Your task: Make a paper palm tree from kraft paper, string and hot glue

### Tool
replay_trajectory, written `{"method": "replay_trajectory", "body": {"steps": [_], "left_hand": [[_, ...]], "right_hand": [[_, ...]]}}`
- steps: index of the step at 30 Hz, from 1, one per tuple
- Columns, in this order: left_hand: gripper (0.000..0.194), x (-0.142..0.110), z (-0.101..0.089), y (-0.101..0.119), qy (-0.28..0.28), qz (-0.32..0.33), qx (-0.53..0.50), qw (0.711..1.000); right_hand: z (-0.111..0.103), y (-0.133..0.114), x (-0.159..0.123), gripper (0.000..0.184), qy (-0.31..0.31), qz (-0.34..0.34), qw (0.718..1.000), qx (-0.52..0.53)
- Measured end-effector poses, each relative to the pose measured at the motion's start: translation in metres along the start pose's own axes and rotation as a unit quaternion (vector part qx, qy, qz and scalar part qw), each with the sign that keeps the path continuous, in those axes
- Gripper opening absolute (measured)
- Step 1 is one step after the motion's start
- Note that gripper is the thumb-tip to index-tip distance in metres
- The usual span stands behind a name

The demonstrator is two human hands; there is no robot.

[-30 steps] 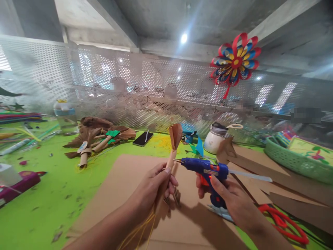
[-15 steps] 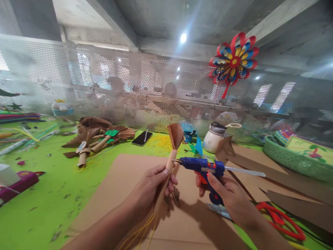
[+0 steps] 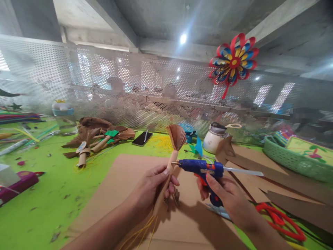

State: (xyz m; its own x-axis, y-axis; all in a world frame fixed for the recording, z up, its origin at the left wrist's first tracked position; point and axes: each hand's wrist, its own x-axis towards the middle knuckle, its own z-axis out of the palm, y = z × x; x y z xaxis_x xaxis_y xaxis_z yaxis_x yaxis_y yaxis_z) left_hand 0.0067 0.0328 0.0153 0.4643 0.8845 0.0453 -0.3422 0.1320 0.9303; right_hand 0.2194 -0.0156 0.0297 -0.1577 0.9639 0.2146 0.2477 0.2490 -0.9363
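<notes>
Wrapped around a brown paper tube (image 3: 172,160) is my left hand (image 3: 158,180); a pleated paper fan (image 3: 177,137) spreads from the tube's upper end, and yellow strands (image 3: 144,231) trail from its lower end. My right hand (image 3: 223,191) grips a blue hot glue gun (image 3: 200,166) with an orange trigger and a clear glue stick (image 3: 244,171) out the back. Its metal nozzle meets or nearly meets the tube just above my left thumb. Small pleated paper pieces (image 3: 176,198) lie behind my left fingers. Scissors with red handles (image 3: 283,222) rest beside my right wrist, partly hidden.
Under my hands lies a cardboard sheet (image 3: 122,180) on the green table (image 3: 59,194). Finished-looking paper figures (image 3: 84,147) and a phone (image 3: 142,138) are at the back left. A white jar (image 3: 212,139), brown paper sheets (image 3: 260,163) and a green basket (image 3: 291,156) stand right.
The glue gun has shifted slightly left and down, its nozzle closer along the paper tube. My left hand keeps its hold with hardly any movement.
</notes>
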Motion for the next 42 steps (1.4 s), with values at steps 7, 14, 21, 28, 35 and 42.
{"method": "replay_trajectory", "body": {"steps": [7, 14, 21, 28, 35, 42], "left_hand": [[0.023, -0.0013, -0.0017, -0.0046, -0.015, -0.003, -0.009, 1.000], [0.024, -0.0002, -0.0017, -0.0035, 0.000, 0.005, 0.008, 1.000], [0.023, 0.0000, -0.0019, -0.0044, 0.006, -0.013, -0.025, 1.000], [0.019, 0.0006, -0.0007, -0.0010, -0.002, -0.014, -0.021, 1.000], [0.015, -0.0002, -0.0003, 0.0031, -0.024, -0.034, -0.060, 0.997], [0.016, -0.0009, 0.0011, -0.0018, -0.013, -0.011, -0.011, 1.000]], "right_hand": [[-0.0007, 0.0047, 0.0003, 0.045, 0.017, 0.004, 1.000, 0.017], [0.0005, 0.0025, -0.0012, 0.046, 0.004, 0.011, 1.000, 0.006], [-0.0038, 0.0043, 0.0001, 0.043, 0.017, 0.010, 1.000, 0.022], [-0.0011, 0.0073, -0.0004, 0.043, 0.014, 0.002, 1.000, 0.018], [-0.0032, 0.0053, 0.0003, 0.044, 0.019, -0.003, 1.000, 0.007], [0.0006, 0.0028, -0.0009, 0.046, 0.009, 0.011, 1.000, -0.015]]}}
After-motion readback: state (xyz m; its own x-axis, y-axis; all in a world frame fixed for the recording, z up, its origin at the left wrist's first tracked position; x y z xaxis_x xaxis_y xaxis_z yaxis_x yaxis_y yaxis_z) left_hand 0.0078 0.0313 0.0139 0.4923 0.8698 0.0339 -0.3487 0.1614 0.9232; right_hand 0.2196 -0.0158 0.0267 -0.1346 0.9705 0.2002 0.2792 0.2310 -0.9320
